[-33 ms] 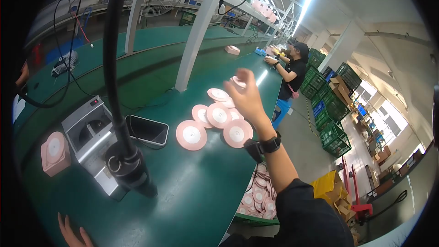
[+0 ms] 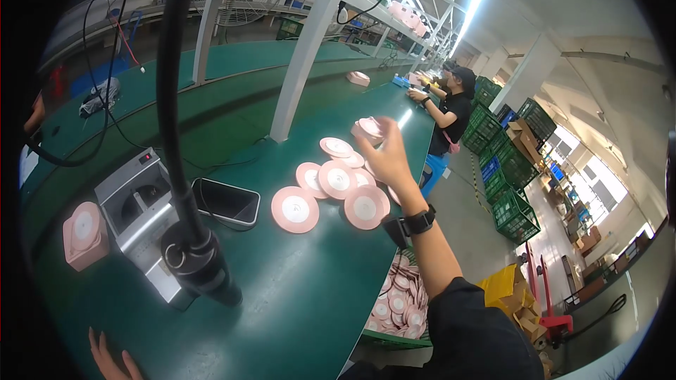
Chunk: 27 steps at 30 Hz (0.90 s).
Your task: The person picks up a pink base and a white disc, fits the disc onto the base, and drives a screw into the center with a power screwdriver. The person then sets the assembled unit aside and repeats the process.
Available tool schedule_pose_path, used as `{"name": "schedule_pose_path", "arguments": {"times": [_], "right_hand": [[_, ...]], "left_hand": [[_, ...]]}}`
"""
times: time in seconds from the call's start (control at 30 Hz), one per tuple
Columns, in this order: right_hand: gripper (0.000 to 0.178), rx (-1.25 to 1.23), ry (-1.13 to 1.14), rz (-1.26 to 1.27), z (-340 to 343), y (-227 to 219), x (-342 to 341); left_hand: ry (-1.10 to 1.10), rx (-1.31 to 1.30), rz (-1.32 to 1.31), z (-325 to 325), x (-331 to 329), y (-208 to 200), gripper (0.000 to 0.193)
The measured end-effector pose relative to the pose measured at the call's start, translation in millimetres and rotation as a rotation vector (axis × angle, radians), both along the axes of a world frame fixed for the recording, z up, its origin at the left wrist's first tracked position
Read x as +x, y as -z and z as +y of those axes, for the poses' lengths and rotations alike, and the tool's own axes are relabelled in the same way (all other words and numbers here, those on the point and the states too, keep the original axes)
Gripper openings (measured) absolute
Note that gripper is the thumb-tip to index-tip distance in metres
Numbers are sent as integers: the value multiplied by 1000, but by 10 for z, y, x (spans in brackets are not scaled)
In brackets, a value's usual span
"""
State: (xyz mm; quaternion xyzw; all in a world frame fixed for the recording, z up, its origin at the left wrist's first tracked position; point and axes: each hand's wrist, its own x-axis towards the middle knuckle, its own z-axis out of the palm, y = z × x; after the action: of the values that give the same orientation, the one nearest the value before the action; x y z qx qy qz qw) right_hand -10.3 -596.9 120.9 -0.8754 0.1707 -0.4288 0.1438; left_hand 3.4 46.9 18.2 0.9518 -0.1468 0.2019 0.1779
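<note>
My right hand (image 2: 386, 158) reaches far over the green bench, its fingers curled about the right side of a small pink box (image 2: 367, 129) with a round top. The fingers are a little blurred, and they hide part of the box. Just nearer than it lies a loose cluster of pink discs with white centres, one disc (image 2: 295, 209) at its left end and another (image 2: 364, 206) close to my wrist. Down at the lower left, my left hand (image 2: 109, 359) shows only spread fingers over the bench, holding nothing.
A grey machine (image 2: 141, 204) stands at left behind a thick black hanging tube (image 2: 172, 98). Beside it are an open black tray (image 2: 229, 203) and another pink box (image 2: 86, 236). A crate of discs (image 2: 398, 302) sits below the bench edge. Farther along works a person (image 2: 458, 98).
My right hand has shifted slightly right and nearer, so more of the pink box shows to its left. My left hand stays in place.
</note>
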Motion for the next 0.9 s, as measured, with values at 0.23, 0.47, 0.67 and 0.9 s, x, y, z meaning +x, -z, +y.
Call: {"name": "schedule_pose_path", "arguments": {"times": [0.23,0.47,0.67,0.9], "right_hand": [[107,276,872,434,-1215,1060,-722],[96,457,614,544,-1361,1013,-758],[77,387,590,506,-1233,1073,-713],[55,218,542,329,-923,1140,-512]], "left_hand": [[-2,9,12,-31,58,24,45],[22,5,0,-6,60,41,45],[-1,60,36,-65,7,-56,45],[-8,48,41,-104,-14,-96,45]]}}
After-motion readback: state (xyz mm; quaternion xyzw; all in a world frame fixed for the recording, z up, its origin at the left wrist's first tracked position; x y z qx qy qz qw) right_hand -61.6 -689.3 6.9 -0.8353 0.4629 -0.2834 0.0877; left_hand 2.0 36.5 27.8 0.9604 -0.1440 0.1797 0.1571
